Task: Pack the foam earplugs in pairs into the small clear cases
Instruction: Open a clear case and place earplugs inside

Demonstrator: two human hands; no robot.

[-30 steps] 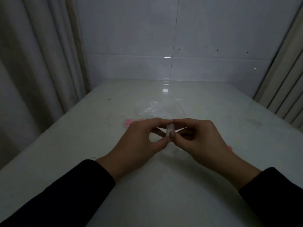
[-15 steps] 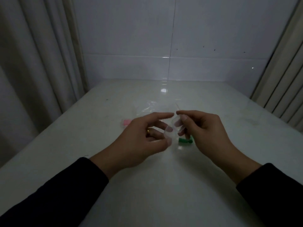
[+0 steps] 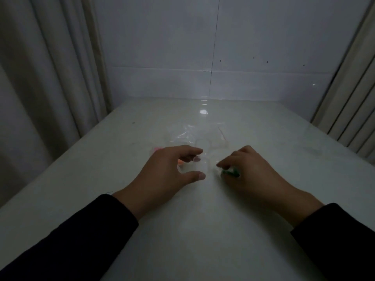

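On the white table (image 3: 203, 230) my left hand (image 3: 168, 171) curls thumb and fingers round a small clear case (image 3: 195, 167) that sits low by the tabletop. To its right my right hand (image 3: 255, 173) reaches down, its fingertips pinching the green earplugs (image 3: 231, 172) on the table. An orange earplug (image 3: 180, 162) shows under my left fingers. Behind the left hand a pink earplug (image 3: 157, 149) peeks out. The dim light blurs the case's outline.
A crumpled clear plastic bag (image 3: 186, 136) and faint clear case shapes (image 3: 203, 143) lie just beyond my hands. A tiled wall (image 3: 211, 57) closes the far edge. Curtains hang at the left (image 3: 46, 78) and right (image 3: 353, 110).
My hands, joined on the clear case a second ago, have come apart and dropped to the table. The left keeps the case; the right has moved right onto the green earplugs.
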